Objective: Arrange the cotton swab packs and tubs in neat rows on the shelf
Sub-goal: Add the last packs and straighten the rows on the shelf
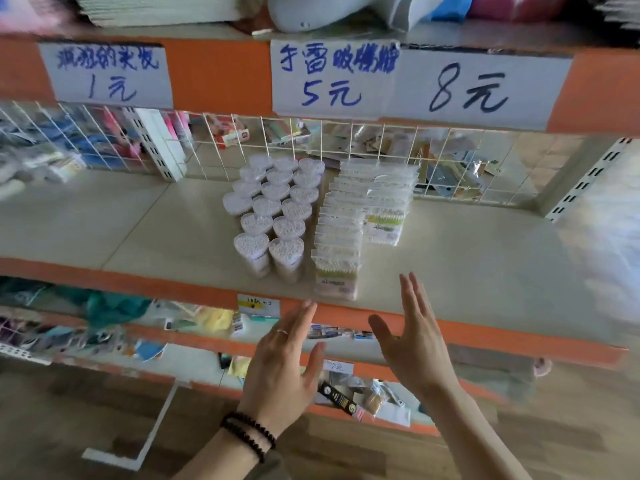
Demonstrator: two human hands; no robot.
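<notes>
Heart-shaped clear tubs of cotton swabs (273, 209) stand in three rows running front to back on the beige shelf (467, 265). Right beside them, flat plastic swab packs (337, 233) stand in a long row, with a shorter second row (389, 202) further right. My left hand (284, 362) and my right hand (415, 337) hover in front of the shelf's orange front edge (519, 337), below the packs, touching nothing. Both hands have fingers stretched out, palms facing each other, and hold nothing.
A white wire grid (381, 147) closes the back of the shelf, with mixed goods behind it. Handwritten price signs (332, 77) hang on the orange rail above. A lower shelf (194, 362) holds small packaged items. The floor is wooden.
</notes>
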